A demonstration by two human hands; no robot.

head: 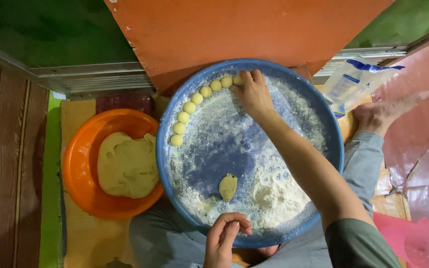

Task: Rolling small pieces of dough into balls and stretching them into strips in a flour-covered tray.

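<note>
A large blue round tray (pixel 167 119) dusted with flour lies in front of me. Several small dough balls (pixel 190 107) curve along its upper left rim. My right hand (pixel 252 92) reaches across the tray and its fingertips pinch the last dough ball (pixel 238 80) at the end of that row. My left hand (pixel 223 237) hovers at the tray's near rim, fingers curled and holding nothing. A small flattened dough piece (pixel 228 186) lies just beyond it. A flour heap (pixel 274 194) sits on the tray at lower right.
An orange bowl (pixel 78 159) with a big dough lump (pixel 126 165) stands left of the tray. A plastic flour bag (pixel 352 84) lies at upper right beside my bare foot (pixel 389 111). A pink plastic container (pixel 413 240) is at lower right. An orange panel (pixel 244 27) stands behind.
</note>
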